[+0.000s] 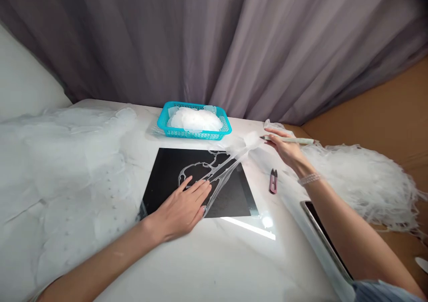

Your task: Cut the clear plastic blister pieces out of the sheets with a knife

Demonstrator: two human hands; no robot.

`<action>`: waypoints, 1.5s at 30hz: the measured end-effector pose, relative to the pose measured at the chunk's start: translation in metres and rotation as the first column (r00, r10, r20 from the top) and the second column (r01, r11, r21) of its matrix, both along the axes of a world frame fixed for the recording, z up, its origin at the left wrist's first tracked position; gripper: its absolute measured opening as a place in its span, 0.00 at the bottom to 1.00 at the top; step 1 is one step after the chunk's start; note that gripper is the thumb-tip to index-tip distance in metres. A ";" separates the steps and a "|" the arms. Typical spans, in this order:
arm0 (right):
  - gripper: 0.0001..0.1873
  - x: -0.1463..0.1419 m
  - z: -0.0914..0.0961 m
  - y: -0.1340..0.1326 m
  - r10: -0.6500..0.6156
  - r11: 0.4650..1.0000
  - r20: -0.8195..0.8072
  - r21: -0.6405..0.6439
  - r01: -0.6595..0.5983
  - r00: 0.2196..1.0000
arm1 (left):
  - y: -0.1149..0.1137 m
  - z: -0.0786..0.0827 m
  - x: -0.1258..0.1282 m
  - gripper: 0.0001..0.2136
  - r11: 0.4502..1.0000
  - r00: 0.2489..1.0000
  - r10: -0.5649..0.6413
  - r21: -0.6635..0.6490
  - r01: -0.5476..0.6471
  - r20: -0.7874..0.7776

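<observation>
My left hand lies flat with fingers stretched on a black board. Under and beside its fingers are cut strips of sheer white fabric. The fabric stretches up to the right and gathers into a bunch near my right hand. That hand is closed around a slim white pen-shaped tool, its dark tip pointing left at the fabric. Whether the right fingers also pinch the fabric, I cannot tell. Pink thread snips lie on the table below the right hand.
A blue plastic basket holding white fabric pieces stands behind the board. Sheer white fabric covers the left side. A heap of fabric scraps lies at right. A dark flat device sits partly beneath my right forearm. A grey curtain hangs behind.
</observation>
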State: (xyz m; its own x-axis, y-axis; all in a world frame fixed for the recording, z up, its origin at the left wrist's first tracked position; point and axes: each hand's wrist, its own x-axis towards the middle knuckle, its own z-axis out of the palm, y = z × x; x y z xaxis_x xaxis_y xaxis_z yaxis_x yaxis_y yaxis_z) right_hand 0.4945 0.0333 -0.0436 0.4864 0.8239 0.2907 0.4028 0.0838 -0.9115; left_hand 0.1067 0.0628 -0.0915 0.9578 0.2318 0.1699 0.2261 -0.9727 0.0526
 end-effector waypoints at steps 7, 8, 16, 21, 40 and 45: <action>0.23 -0.034 0.002 -0.015 0.162 0.986 -0.187 -0.013 -0.168 0.969 | 0.004 -0.001 -0.002 0.23 0.981 0.999 0.006 -0.193 0.001 0.034; 0.23 -0.044 0.006 -0.015 0.187 0.982 -0.171 -0.003 -0.190 0.967 | 0.005 0.001 -0.002 0.23 0.970 0.999 0.004 -0.241 0.009 0.050; 0.15 -0.128 0.048 -0.039 0.272 0.962 0.249 -0.036 -0.272 0.929 | 0.009 0.044 0.029 0.17 0.187 0.762 0.604 -0.971 0.148 0.233; 0.15 -0.190 0.050 -0.069 0.580 0.807 0.466 -0.219 -0.548 0.668 | 0.018 0.048 0.062 0.23 -0.584 0.847 0.530 -0.745 0.322 -0.050; 0.10 -0.151 -0.021 -0.013 0.456 0.880 0.525 -0.144 -0.453 0.719 | 0.037 0.035 0.035 0.12 -0.140 0.655 0.748 -0.941 0.308 0.103; 0.09 -0.137 -0.026 -0.017 0.410 0.907 0.490 -0.129 -0.401 0.769 | 0.055 0.035 0.024 0.07 -0.096 0.527 0.840 -0.922 0.376 0.128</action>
State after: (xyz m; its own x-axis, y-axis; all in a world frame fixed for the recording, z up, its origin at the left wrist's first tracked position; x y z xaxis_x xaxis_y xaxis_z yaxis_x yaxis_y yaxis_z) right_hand 0.3580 0.0163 -0.0692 -0.1006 0.9185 0.3823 0.7294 0.3294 -0.5995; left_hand 0.1311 0.1179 -0.0565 0.4624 0.8732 -0.1537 -0.2865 0.3112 0.9061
